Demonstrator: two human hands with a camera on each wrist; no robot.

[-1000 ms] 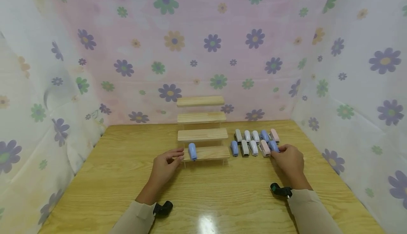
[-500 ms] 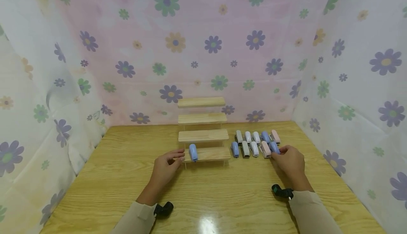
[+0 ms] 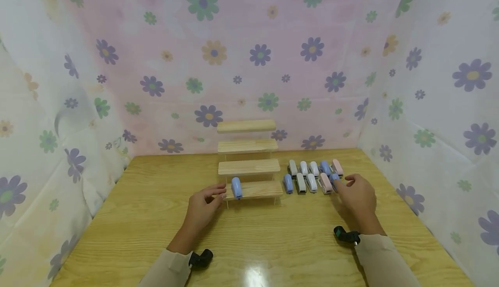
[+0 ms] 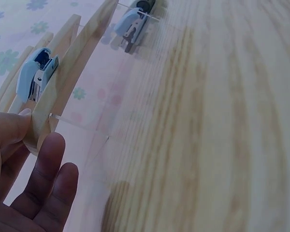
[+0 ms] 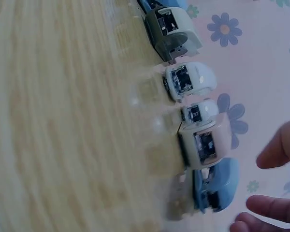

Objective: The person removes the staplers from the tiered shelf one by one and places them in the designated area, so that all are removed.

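Note:
In the head view my left hand [image 3: 204,204] is at the left end of a four-step wooden display stand [image 3: 253,166]. Its thumb and fingers pinch the end of the lowest shelf [image 4: 70,65]. On that shelf, near those fingertips, rests a light-blue mini stapler [image 3: 236,187]. My right hand [image 3: 358,196] is beside the right end of the staplers on the table. Its fingers [image 5: 270,209] are spread and apart from the end blue stapler [image 5: 223,186]. A pink stapler [image 5: 208,145] stands against that blue one.
Two rows of mini staplers stand right of the display stand, among them a grey stapler [image 3: 300,183], a white stapler [image 3: 311,183] and another blue stapler [image 3: 288,183]. The wood-grain table [image 3: 253,235] meets a flowered cloth backdrop [image 3: 241,61] behind and on both sides.
My right hand's fingers were at the end blue stapler; they have now spread and drawn slightly away to the right. The left hand and the shelf's stapler stay in place.

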